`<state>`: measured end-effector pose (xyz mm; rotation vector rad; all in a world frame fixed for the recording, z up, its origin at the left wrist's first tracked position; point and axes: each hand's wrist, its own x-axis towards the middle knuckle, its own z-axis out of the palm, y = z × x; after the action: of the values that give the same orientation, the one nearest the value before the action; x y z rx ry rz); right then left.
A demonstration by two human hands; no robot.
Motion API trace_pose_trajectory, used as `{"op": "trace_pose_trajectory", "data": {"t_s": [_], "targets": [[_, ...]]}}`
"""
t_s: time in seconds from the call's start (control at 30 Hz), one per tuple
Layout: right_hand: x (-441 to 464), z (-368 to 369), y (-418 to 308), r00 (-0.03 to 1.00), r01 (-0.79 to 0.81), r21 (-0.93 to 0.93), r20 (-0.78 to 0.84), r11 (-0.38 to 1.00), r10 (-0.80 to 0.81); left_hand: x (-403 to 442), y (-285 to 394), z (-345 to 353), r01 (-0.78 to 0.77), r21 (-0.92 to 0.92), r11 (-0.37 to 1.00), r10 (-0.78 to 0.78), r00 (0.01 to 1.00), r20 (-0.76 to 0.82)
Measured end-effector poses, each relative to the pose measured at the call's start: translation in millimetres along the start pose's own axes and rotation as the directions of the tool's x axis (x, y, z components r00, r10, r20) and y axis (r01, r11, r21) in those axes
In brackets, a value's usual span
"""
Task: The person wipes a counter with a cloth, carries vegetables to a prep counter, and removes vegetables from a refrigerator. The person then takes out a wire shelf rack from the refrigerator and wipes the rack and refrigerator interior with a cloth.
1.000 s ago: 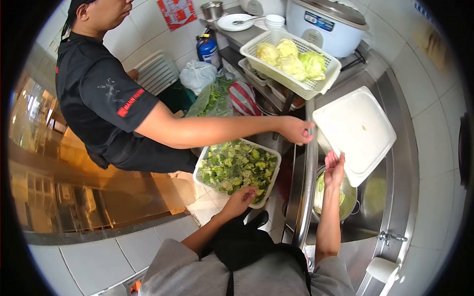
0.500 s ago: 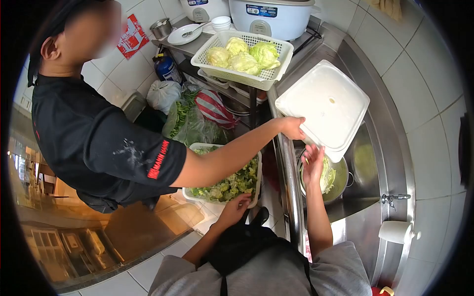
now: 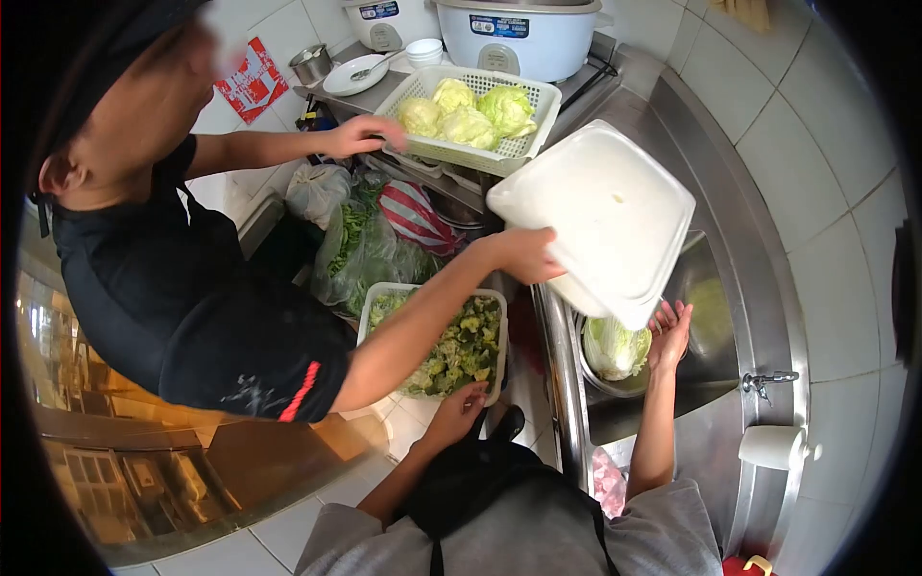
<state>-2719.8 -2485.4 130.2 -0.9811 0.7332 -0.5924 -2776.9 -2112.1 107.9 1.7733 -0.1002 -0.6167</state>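
Observation:
My left hand (image 3: 459, 411) has its fingers closed at the near rim of a white plastic tub (image 3: 503, 360) filled with cut broccoli (image 3: 463, 344). Palm up and fingers spread, my right hand (image 3: 669, 338) is open just below the near corner of a lidded white container (image 3: 615, 216). A co-worker's hand (image 3: 526, 254) grips that container's left edge, and it hangs tilted over the sink. Beside my right hand, a cabbage (image 3: 615, 348) sits in a metal bowl (image 3: 629, 389), partly hidden by the container.
Several lettuces (image 3: 471, 125) fill a white basket (image 3: 523, 158) at the sink's far end; the co-worker's other hand (image 3: 370, 136) is near it. A tap (image 3: 768, 380) is at right. Bagged greens (image 3: 360, 226) lie beyond the broccoli. Pink pieces (image 3: 609, 480) show beside the counter edge.
The co-worker has shifted the white container left and towards me. My right hand has moved right, away from its edge. The co-worker's other hand has come into view near the basket.

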Motion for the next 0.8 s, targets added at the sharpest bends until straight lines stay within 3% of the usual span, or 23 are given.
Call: {"op": "trace_pose_trajectory", "data": {"t_s": [0.23, 0.33, 0.4, 0.47, 0.67, 0.8], "targets": [[0, 10, -11, 0.981, 0.175, -0.181, -0.057, 0.968, -0.188, -4, -9, 4, -0.071, 0.038, 0.997, 0.073, 0.996, -0.052], [-8, 14, -16, 0.962, 0.259, -0.271, -0.017, 0.927, -0.273, -7, -8, 4, 0.029, 0.022, 0.999, -0.028, 0.999, -0.016], [-17, 23, -23, 0.943, 0.326, -0.354, 0.053, 0.877, -0.329, -8, -7, 4, -0.059, 0.201, 0.978, 0.065, 0.998, -0.026], [-23, 30, -27, 0.933, 0.355, -0.37, 0.085, 0.858, -0.35, -7, -6, 4, -0.162, 0.216, 0.963, 0.175, 0.984, -0.043], [-36, 43, -26, 0.914, 0.406, -0.401, 0.16, 0.821, -0.374, -14, -24, 13, -0.062, 0.156, 0.986, 0.07, 0.996, -0.052], [-40, 49, -21, 0.899, 0.438, -0.417, 0.205, 0.797, -0.387, -51, -58, 11, 0.127, 0.18, 0.975, -0.13, 0.991, 0.007]]}}
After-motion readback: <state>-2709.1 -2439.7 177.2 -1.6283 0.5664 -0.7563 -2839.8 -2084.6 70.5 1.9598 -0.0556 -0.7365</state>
